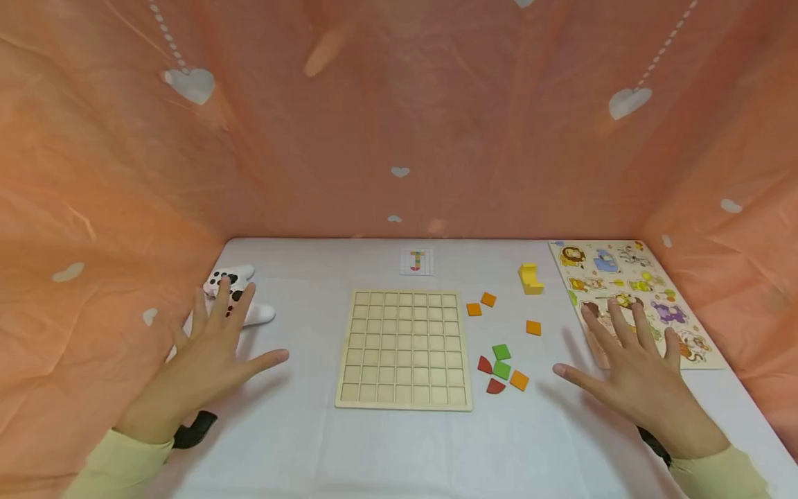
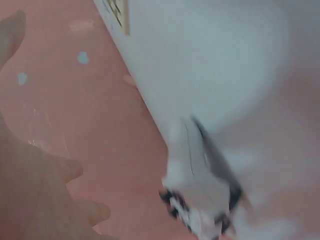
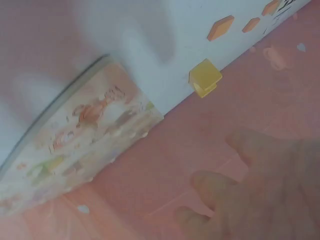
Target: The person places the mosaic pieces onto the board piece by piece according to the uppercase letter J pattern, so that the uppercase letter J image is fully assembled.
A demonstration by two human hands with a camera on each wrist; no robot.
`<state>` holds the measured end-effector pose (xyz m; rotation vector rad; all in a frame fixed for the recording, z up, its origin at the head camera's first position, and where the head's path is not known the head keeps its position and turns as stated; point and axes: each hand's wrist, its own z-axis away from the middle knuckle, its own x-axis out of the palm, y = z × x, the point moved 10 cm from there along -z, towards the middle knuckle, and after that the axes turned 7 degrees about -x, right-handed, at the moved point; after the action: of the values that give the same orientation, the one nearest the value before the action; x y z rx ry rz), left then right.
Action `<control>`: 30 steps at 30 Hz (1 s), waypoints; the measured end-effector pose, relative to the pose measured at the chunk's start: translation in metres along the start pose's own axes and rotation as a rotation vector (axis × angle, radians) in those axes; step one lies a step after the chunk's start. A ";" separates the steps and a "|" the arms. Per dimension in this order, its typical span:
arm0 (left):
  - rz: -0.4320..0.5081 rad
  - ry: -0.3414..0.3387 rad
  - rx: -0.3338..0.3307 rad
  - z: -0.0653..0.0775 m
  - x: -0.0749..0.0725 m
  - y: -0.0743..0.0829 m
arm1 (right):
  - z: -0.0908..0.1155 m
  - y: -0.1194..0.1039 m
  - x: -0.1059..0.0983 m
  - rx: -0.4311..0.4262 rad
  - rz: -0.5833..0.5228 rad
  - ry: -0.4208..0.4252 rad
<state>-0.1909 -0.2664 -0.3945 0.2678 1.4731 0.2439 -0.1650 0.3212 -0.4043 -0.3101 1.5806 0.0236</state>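
My left hand (image 1: 208,353) hovers with spread fingers over the table's left side, nearest to a white game controller (image 1: 233,294) with black buttons. On the right, my right hand (image 1: 639,371) is spread too, above the near edge of an animal puzzle board (image 1: 679,333); it holds nothing. Between the hands lies a wooden grid board (image 1: 404,348) with bare squares. Right of it are orange squares (image 1: 533,328), green squares (image 1: 501,352) and red quarter-round pieces (image 1: 495,387). A small card (image 1: 416,262) behind the grid shows a coloured J-like pattern.
A yellow block (image 1: 530,278) with a curved cutout stands at the back right, left of the puzzle board. Orange cloth walls (image 1: 399,138) with white hearts enclose the white table (image 1: 399,450) at the back and both sides.
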 end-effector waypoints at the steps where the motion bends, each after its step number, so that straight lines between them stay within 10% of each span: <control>1: 0.015 -0.004 0.005 -0.002 0.002 0.004 | -0.002 -0.001 0.001 -0.008 -0.012 -0.004; 13: 0.233 -0.021 0.153 -0.043 0.048 0.071 | -0.032 -0.025 0.012 -0.162 -0.159 0.053; 20: 0.387 -0.110 0.065 -0.067 0.069 0.094 | -0.053 -0.041 0.022 -0.231 -0.190 -0.004; 30: 0.298 -0.185 -0.003 -0.080 0.076 0.102 | -0.067 -0.034 0.027 -0.171 -0.233 -0.018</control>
<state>-0.2638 -0.1433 -0.4390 0.4957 1.2463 0.4497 -0.2233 0.2696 -0.4218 -0.6251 1.5192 -0.0194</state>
